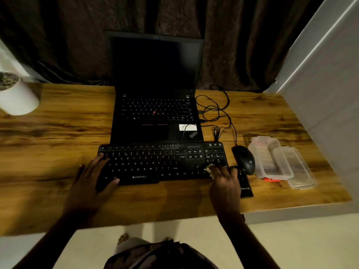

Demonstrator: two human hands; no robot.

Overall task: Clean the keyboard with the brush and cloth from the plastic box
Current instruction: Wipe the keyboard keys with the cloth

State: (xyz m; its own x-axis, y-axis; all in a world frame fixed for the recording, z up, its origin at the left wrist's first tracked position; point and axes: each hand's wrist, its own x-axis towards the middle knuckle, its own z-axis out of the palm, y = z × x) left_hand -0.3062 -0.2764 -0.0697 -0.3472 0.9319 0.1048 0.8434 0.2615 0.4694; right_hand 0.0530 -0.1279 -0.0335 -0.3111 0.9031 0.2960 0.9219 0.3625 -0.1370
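Keyboard (155,164): left hand (91,175) lies spread flat on its left end. Right hand (226,181), fingers curled, pinches apparent cloth (209,169) at right end.

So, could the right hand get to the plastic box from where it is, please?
Probably yes: the right hand, holding the cloth at the right end of the keyboard, is near the plastic box; the mouse lies between, low enough to pass over.
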